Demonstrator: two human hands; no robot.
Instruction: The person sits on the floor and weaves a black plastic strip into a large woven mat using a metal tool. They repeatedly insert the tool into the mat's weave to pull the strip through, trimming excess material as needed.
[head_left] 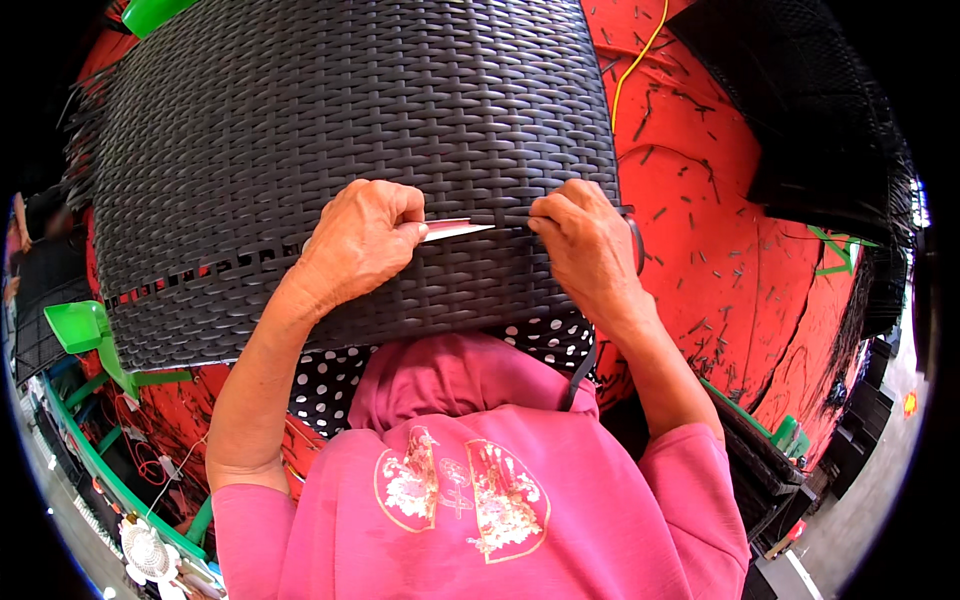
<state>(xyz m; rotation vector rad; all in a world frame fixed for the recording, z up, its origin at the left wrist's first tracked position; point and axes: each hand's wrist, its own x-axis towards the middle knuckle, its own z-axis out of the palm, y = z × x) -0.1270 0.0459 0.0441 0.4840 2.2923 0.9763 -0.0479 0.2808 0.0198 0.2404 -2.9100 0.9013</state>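
Note:
A dark woven wicker panel lies across in front of me. Over its near part my left hand is closed around a slim, pointed, flat blade-like tool, pale with a reddish upper edge. The tool's tip points right, toward my right hand, and its rear part is hidden in my fist. My right hand is closed in a pinch at the weave near the panel's right edge. A dark flat wicker strip curves out beside it; the pinched end is hidden by my fingers.
Left of my hands, a row of gaps in the weave shows red beneath. Red sheeting covered with dark scraps spreads to the right, with a yellow cord across it. Green plastic pieces stand at the left; dark wicker is at far right.

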